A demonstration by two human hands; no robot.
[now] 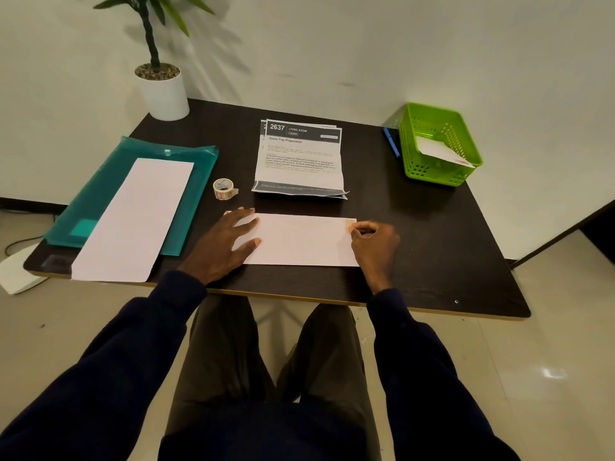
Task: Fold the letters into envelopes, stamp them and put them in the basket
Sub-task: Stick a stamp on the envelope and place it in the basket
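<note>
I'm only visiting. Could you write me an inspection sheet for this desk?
Surface: dark brown table with a pale edge.
Job's things: white paper envelope under both hands, reddish stamp on its far right corner; small stamp roll; stacked printed letters; green plastic basket holding one stamped envelope; long blank envelopes on a teal plastic folder.
Clutter: blue pen beside the basket; potted plant in a white pot.
Grippers: left hand flat on the envelope; right hand, fingers curled, at the stamp; pinching unclear.
Cables: dark cable on the floor, left.
Surroundings: white wall, pale floor.
</note>
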